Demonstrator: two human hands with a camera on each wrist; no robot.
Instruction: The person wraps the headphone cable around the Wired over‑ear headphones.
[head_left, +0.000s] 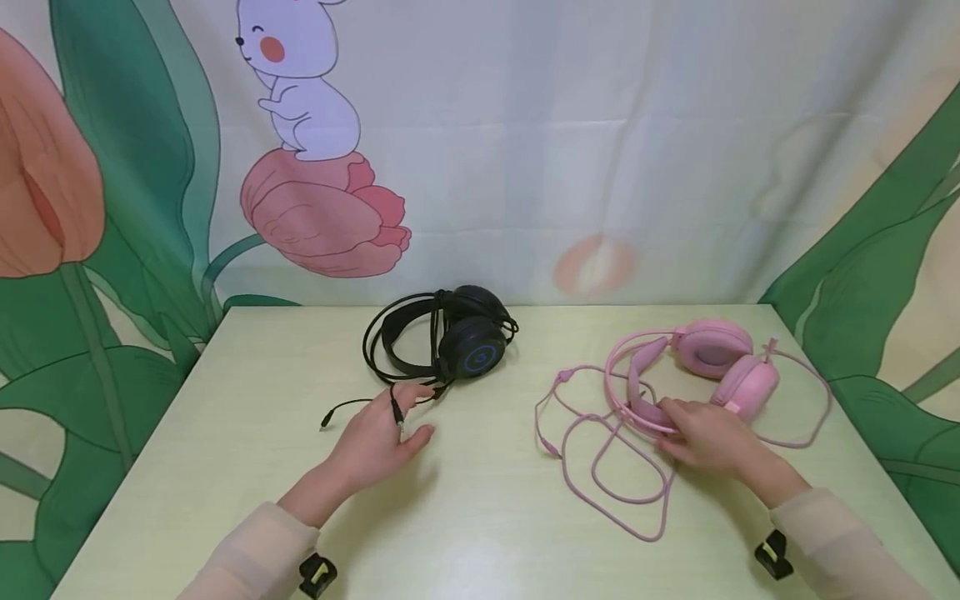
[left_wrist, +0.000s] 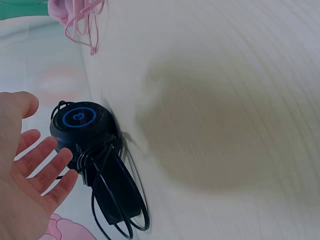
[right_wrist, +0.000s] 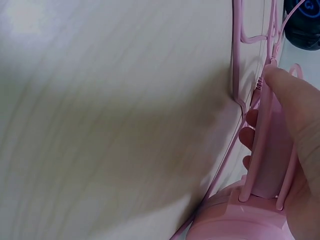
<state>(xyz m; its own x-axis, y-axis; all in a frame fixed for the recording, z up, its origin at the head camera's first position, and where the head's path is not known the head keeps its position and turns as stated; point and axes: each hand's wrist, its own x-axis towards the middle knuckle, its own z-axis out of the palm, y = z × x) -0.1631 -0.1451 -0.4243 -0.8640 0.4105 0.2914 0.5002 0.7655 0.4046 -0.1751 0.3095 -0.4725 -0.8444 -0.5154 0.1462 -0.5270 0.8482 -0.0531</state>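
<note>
- Pale curtain (head_left: pixel 517 167) printed with big flowers and leaves rises behind a light wooden bench (head_left: pixel 480 517).
- Pink headphones (head_left: pixel 711 358) lie at the right side of the bench, their ear cups towards the back and right.
- Right hand (head_left: pixel 708 433) grasps their headband: the thumb is on one side, and bent fingers come round the other.
- Pink cord (head_left: pixel 637 502) spreads in loose loops on the bench to the left of the right hand.
- Black headphones (head_left: pixel 472 346) sit near the back edge, left of the pink pair, with a cord wound about them.
- Left hand (head_left: pixel 382 437) is just in front of them, released, its thumb and fingers apart.
- Black plug (head_left: pixel 397 410) shows across the left hand; whether it rests on the fingers, I cannot tell.
- Light sleeves (head_left: pixel 258 550) cover both forearms, with a small black device beside each.
- White rabbit (head_left: pixel 315 108) sits on a pink flower (head_left: pixel 322 212) in the print.
</note>
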